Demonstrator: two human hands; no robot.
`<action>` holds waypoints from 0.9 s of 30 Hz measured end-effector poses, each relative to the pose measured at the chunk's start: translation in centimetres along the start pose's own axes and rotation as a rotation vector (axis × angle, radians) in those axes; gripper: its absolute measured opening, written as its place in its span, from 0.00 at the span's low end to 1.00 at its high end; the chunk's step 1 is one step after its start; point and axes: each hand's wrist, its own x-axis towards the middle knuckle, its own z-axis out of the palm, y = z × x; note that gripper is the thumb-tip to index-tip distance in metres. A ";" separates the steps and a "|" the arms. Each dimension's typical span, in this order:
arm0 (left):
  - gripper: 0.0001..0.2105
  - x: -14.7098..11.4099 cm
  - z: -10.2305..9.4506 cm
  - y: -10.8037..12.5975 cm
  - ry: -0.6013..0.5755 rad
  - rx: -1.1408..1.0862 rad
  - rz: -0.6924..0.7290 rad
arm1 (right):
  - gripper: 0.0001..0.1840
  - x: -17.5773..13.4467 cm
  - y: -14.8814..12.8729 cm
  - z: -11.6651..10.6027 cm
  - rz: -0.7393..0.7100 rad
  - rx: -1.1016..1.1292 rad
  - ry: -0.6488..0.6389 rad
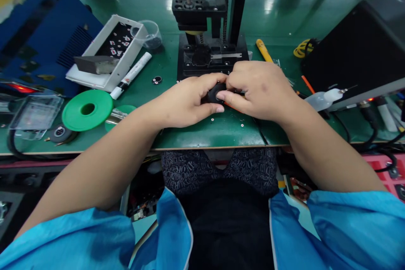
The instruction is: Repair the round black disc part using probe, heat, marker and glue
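Observation:
Both of my hands meet at the front of the green bench, close before a black press fixture. A small round black part (216,93) sits between them. My left hand (190,99) is closed around its left side with thumb and forefinger. From the right, my right hand (257,88) pinches at the same part, its thumb lying on the top face. Under the right thumb, a thin orange strip (234,107) shows in part; whether the fingers hold it I cannot tell. Curled fingers hide much of the black part.
Beyond my hands stands the press fixture (209,61). Leftward lie a white tray (117,71) of small parts, a marker (131,76), a clear cup (152,36) and a green spool (74,112). To the right are a yellow-handled tool (263,50), a needle bottle (324,98) and a black box (357,46).

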 end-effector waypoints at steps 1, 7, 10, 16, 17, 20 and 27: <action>0.24 0.0 0.0 0.0 0.007 0.007 -0.001 | 0.24 0.0 -0.1 0.0 0.011 -0.004 0.001; 0.23 0.0 0.3 0.1 0.029 0.042 -0.017 | 0.24 0.2 -0.3 0.0 0.056 -0.025 -0.015; 0.23 0.0 0.5 0.1 0.034 0.062 -0.015 | 0.23 0.2 -0.3 0.1 0.077 -0.009 -0.024; 0.25 -0.2 1.0 0.0 0.078 0.156 0.029 | 0.23 0.3 -0.2 0.0 0.103 0.086 -0.003; 0.26 -0.2 1.0 0.1 0.074 0.170 0.024 | 0.23 0.4 -0.1 0.0 0.114 0.107 -0.010; 0.26 -0.3 1.0 0.4 0.051 0.221 0.001 | 0.23 0.5 0.1 -0.1 0.136 0.161 -0.030; 0.26 -0.4 0.9 0.6 0.056 0.277 -0.001 | 0.23 0.7 0.9 0.4 0.119 0.267 -0.009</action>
